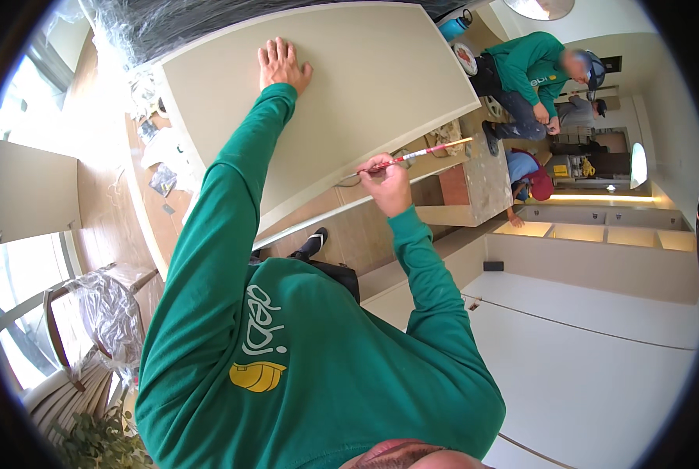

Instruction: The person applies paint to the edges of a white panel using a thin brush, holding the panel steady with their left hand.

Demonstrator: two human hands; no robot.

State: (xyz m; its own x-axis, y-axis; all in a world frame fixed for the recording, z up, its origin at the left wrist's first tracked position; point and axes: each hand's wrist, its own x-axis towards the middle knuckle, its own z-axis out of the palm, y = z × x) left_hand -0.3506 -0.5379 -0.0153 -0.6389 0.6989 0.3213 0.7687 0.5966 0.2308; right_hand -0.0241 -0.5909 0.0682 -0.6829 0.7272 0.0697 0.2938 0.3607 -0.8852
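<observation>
My left hand (pixel 281 66) lies flat on a large beige panel (pixel 365 74), its fingers spread near the far left part. A paler strip runs along the panel's edges. In my right hand (pixel 388 186) is a slim paintbrush (pixel 437 148) with a red and white handle, pinched between the fingers. Its handle end points up and to the right. The brush's tip is at the near edge of the panel; whether it touches cannot be made out. Both of my arms wear green sleeves.
A person in a green sweatshirt (pixel 525 70) sits at the right, near a blue bottle (pixel 455 26). Another, in a maroon cap (pixel 542 184), reaches toward lit shelves (pixel 578 232). Clear plastic covers a chair (pixel 107 316) at left; loose scraps (pixel 162 152) lie beside the panel.
</observation>
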